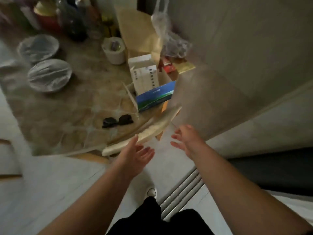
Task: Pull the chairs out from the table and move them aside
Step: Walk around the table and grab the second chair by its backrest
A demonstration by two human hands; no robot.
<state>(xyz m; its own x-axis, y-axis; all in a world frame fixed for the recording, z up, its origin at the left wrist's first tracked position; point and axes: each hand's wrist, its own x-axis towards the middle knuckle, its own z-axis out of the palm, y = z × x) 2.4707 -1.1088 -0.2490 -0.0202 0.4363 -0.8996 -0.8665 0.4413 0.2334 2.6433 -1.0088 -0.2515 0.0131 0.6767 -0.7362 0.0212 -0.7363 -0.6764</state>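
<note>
Both hands are spread wide and hold nothing: the left hand [135, 154] hovers just short of the chair [144, 134], whose pale curved top rail is tucked against the table [55, 119] edge, and the right hand [185, 141] is beside it. The tabletop looks like mottled brown stone. Two round bowls [49, 74] are sealed with wrinkled film; their contents cannot be told.

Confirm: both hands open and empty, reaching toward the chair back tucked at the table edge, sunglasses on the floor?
One thing is wrong: the sunglasses lie on the table, not the floor. The head view shows that. The rest holds: left hand and right hand are open, empty, near the chair back.
</note>
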